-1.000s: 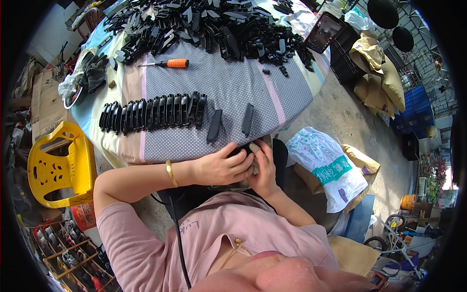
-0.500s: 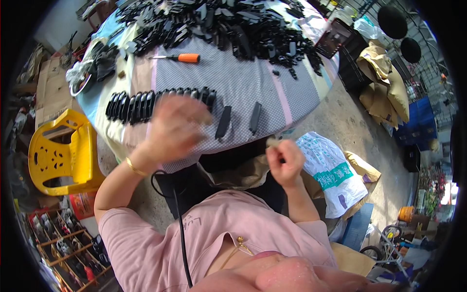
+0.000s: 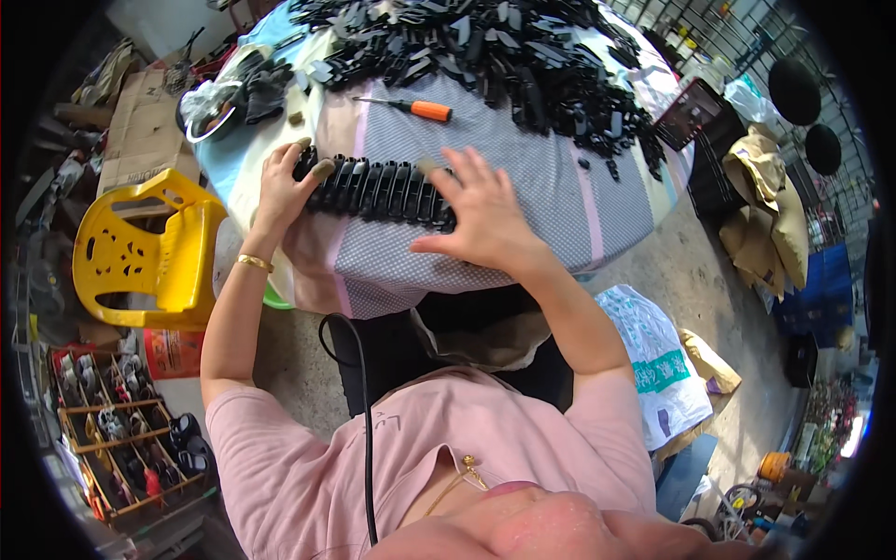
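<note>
A row of black plastic pieces (image 3: 383, 189) stands side by side on the dotted tablecloth (image 3: 509, 117). My left hand (image 3: 285, 189) is at the row's left end, thumb and fingers apart, touching the end pieces. My right hand (image 3: 485, 219) lies at the right end with its fingers spread, covering part of that end. The fingertips look darkened or covered. Beyond the row lies a screwdriver (image 3: 429, 110) with an orange handle.
A large heap of loose black pieces (image 3: 523, 70) covers the table's far side. Dark gloves (image 3: 266, 86) lie at the far left. A yellow chair (image 3: 177, 266) stands left of the table; a white printed sack (image 3: 667, 369) lies on the floor at right.
Both hands have come to the row's ends, the right one rising from near my lap. The two separate pieces to the right of the row no longer show apart. The view has shifted.
</note>
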